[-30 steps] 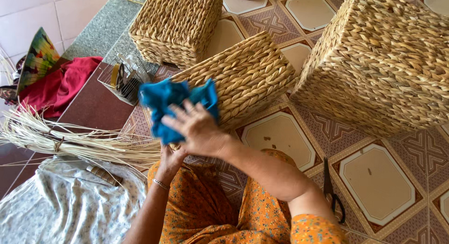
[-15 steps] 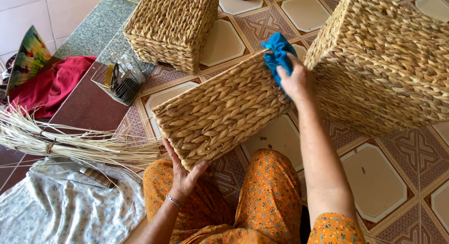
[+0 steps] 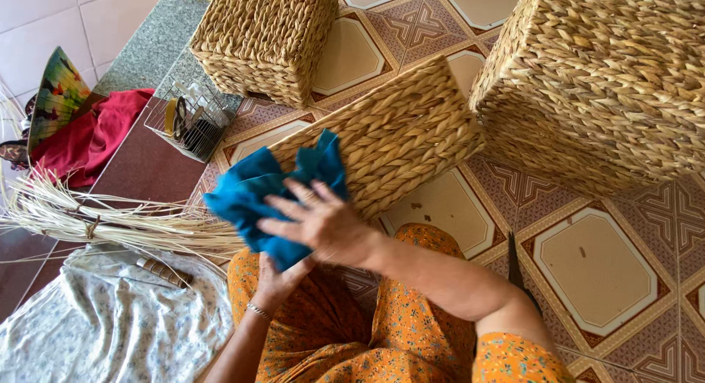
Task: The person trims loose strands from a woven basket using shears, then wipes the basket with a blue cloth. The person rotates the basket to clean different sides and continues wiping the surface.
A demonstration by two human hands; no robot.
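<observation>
Tiled floor (image 3: 595, 273): crumpled blue cloth (image 3: 253, 188) w/ woven basket (image 3: 396, 133)

Your right hand (image 3: 323, 225) presses a blue cloth (image 3: 268, 188) against the tilted woven basket (image 3: 400, 133) at frame centre; your left hand (image 3: 275, 280) sits beneath it, pale reeds (image 3: 110, 221) at left.
</observation>
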